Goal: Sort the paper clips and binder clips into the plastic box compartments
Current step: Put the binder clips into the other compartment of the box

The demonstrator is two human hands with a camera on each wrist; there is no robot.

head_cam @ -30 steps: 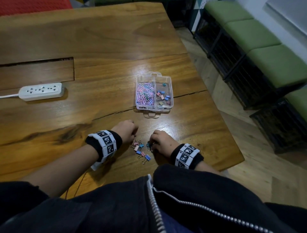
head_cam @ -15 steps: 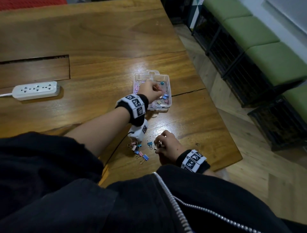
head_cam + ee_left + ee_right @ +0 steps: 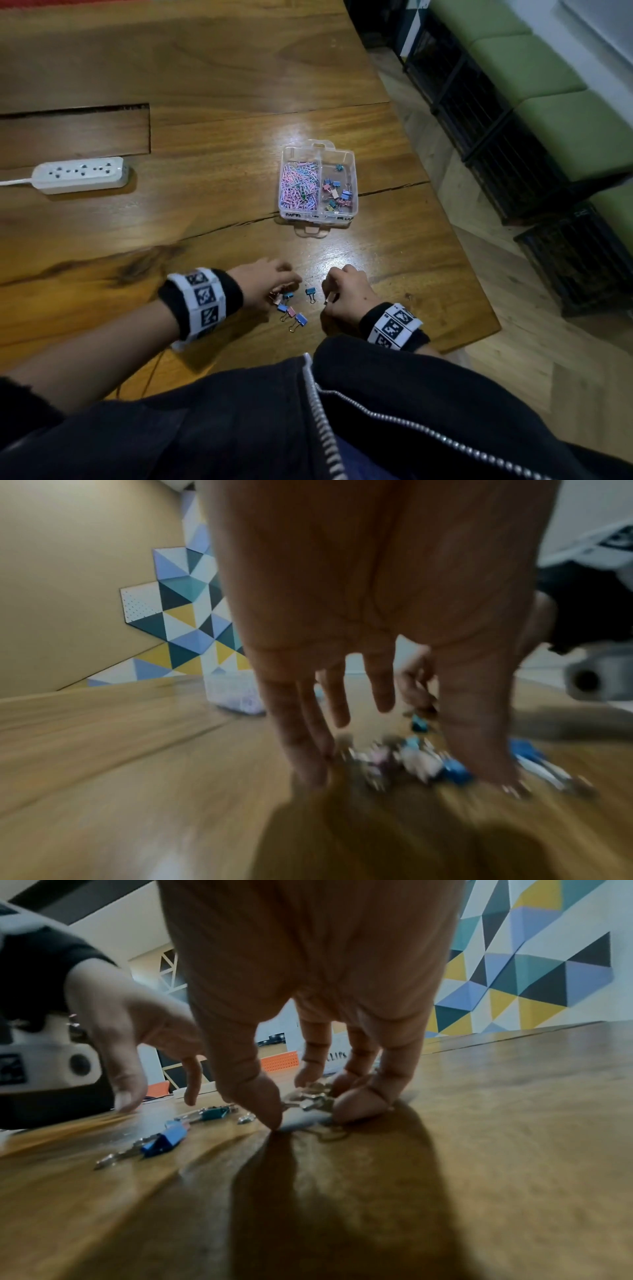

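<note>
The clear plastic box [image 3: 354, 192] stands mid-table, with pastel paper clips [image 3: 298, 185] in its left compartment and binder clips [image 3: 337, 193] in its right. Several loose binder clips [image 3: 291, 310] lie near the front edge between my hands. My left hand [image 3: 287, 284] hovers over their left side; in the left wrist view its fingers [image 3: 308, 750] point down, spread, around the blurred clips [image 3: 421, 761]. My right hand [image 3: 329, 298] is at the pile's right side. Its thumb and curled fingers [image 3: 359, 1104] pinch a binder clip [image 3: 313, 1100] against the wood.
A white power strip [image 3: 80, 174] lies at the far left beside a recessed panel [image 3: 72, 137] in the wooden table [image 3: 205, 102]. The table's right edge drops off near my right wrist. Green benches over black crates [image 3: 513, 154] line the floor to the right.
Half a second ago my left hand was over the box's binder clip compartment; it has come back to the loose clips. My right hand has stayed by the pile.
</note>
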